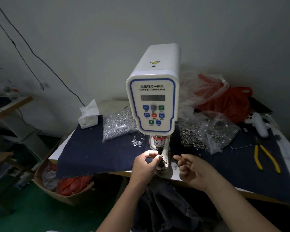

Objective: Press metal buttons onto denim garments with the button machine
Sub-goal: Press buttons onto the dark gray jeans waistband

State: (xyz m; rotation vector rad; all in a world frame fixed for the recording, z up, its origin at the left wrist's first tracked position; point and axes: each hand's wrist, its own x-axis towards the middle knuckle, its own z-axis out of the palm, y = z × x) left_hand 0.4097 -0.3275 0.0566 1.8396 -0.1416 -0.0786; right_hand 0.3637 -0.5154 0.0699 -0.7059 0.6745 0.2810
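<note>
Denim: hangs near, below table edge, not under die.
Left hand: pinches small part at machine die.
Right hand: loosely curled, empty.
Risk: fingers caught if press fires.

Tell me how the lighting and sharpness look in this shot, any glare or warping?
Head view: dim room, brightest on the white button machine; glare washes out the left hand fingertips at the press head; wide-angle warping bends the table edge; corners dark and soft.

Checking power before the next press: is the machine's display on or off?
Cannot tell. The display on the machine shows only dim grey digit segments, with no bright lit number.
</note>
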